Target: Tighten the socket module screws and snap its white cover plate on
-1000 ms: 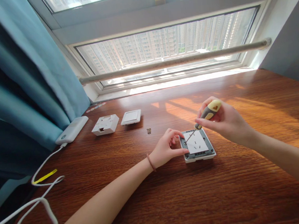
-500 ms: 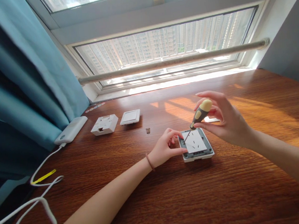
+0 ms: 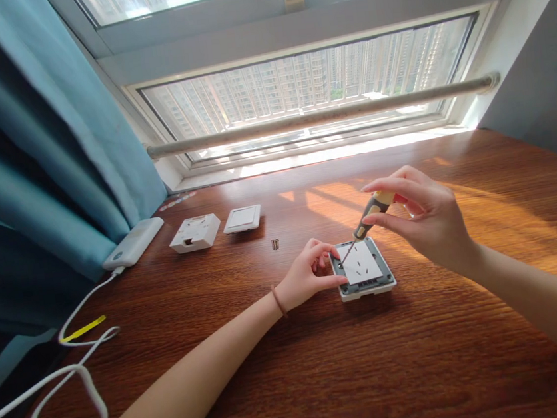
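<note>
A white wall socket [image 3: 363,265] with a grey inner frame rests on the wooden table, seated on a white base. Thumb and fingers of my left hand [image 3: 313,269] grip its left edge. In my right hand [image 3: 423,219] is a screwdriver [image 3: 370,215] with a grey and yellow handle, pinched between thumb and fingers. The screwdriver slants down to the left, its tip at the screw hole on the socket's left side. Whether a screw turns under the tip is too small to tell.
Left of the socket lie several small screws [image 3: 275,243], a white switch panel [image 3: 242,218] and a white mounting box [image 3: 195,233]. Farther left are a white power bank [image 3: 134,242] with a cable [image 3: 85,385] and a yellow strip [image 3: 83,328]. A window stands behind the table.
The fingers of my right hand have shifted around the screwdriver's handle, now covering its yellow end. The tip stays at the same hole, and my left hand keeps its hold.
</note>
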### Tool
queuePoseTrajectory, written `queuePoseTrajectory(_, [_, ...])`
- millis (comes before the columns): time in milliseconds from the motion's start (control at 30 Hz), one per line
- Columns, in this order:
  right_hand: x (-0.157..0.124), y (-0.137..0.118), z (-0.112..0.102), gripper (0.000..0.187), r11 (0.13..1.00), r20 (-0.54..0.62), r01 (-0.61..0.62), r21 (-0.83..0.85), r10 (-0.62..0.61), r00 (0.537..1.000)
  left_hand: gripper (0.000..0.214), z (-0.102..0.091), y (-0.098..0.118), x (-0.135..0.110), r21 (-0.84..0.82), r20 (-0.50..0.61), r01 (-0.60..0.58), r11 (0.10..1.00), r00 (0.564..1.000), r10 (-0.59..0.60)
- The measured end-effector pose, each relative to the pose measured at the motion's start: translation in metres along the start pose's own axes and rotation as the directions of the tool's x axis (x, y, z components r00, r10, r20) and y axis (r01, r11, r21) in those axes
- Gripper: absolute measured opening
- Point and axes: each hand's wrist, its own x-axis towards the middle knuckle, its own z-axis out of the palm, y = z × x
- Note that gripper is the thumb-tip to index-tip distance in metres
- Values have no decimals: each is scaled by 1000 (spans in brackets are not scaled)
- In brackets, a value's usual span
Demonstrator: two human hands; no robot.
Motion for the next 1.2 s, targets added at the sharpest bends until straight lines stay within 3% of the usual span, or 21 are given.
queuePoseTrajectory(100, [4,0,-6,34,990,89,-5,139,-7,996,37,0,1,0,-3,1,5,1000,1000,-5])
queuePoseTrajectory(233, [7,2,-8,40,912,275,-94,399,-21,961,37,0,1,1,-20,2,-2,1000,1000,2])
queuePoseTrajectory(300, [7,4,-7,40,897,318,-114,427,-30,948,37,1,0,1,-22,4,-4,1000,1000,5])
queuePoseTrajectory(433, [6,6,-2,41,983,213,43,178,-81,974,37,1,-1,1,-17,8,-9,1000,1000,9])
queuePoseTrajectory(567, [3,7,0,42,987,56,125,-100,-119,991,36,0,-1,0,-3,3,-17,1000,1000,17])
queuePoseTrajectory(667, [2,5,-1,37,996,3,70,-49,-70,998,36,0,0,0,7,4,-11,1000,1000,11])
queuePoseTrajectory(767, [4,0,-5,35,994,153,22,110,-39,987,36,0,1,0,20,2,-5,1000,1000,5])
queuePoseTrajectory(867, [5,-4,-7,43,981,270,53,187,-103,957,37,0,0,0,19,1,-4,1000,1000,4])
queuePoseTrajectory(1100, [4,-5,-5,35,986,53,135,-95,-130,990,36,0,1,0,-1,5,-6,1000,1000,6])
queuePoseTrajectory(1200, [4,-6,-6,31,985,97,152,-84,-143,985,36,0,1,0,4,5,1,1000,1000,-1])
